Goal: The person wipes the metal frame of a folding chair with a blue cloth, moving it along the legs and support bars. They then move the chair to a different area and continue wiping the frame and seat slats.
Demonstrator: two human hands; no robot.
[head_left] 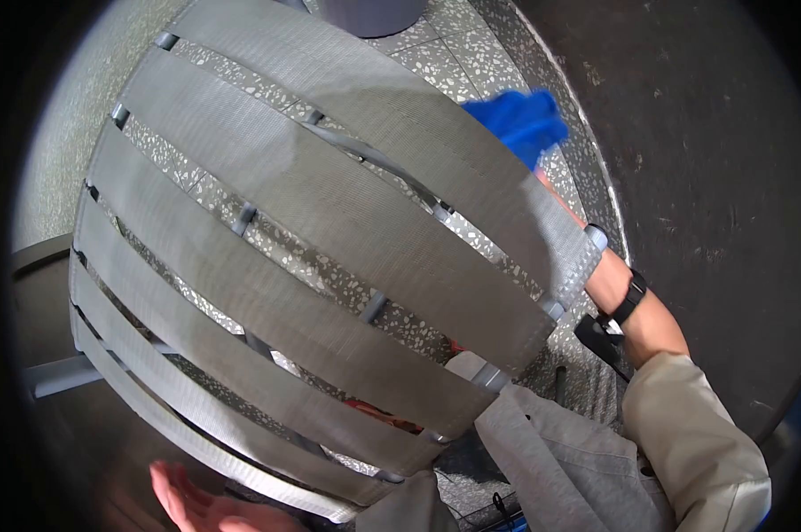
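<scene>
A chair back or seat of wide grey woven straps point(329, 195) on a metal frame fills the middle of the head view, lying at a slant. My right arm reaches along its right edge, and my right hand point(552, 188), mostly hidden by the cloth and a strap, holds a blue cloth point(520, 124) beyond the upper right strap. A black watch is on that wrist. At the lower left, my left hand point(212, 512) is open below the lowest strap, fingers apart, with nothing in it.
Speckled terrazzo floor point(445, 62) shows between and beyond the straps. A dark round surface point(711, 177) takes up the right side. At the top is the base of a grey cylindrical object point(374, 13). A grey metal bar point(63, 376) sticks out at left.
</scene>
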